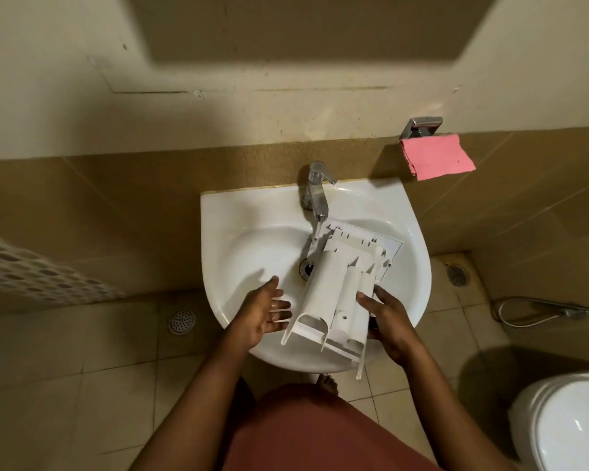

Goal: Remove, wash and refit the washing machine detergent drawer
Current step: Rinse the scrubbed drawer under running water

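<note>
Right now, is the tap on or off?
On. A thin stream falls from the tap spout into the sink, just left of the drawer.

White sink (238,212) w/ tap (315,190), drawer (334,283) in basin

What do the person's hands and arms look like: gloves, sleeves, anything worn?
Left hand and right hand are bare: no gloves, rings or watch visible. Left arm and right arm show no sleeve down to the frame's lower edge. The left palm has a wet sheen. Between the arms is a reddish-brown garment.
</note>
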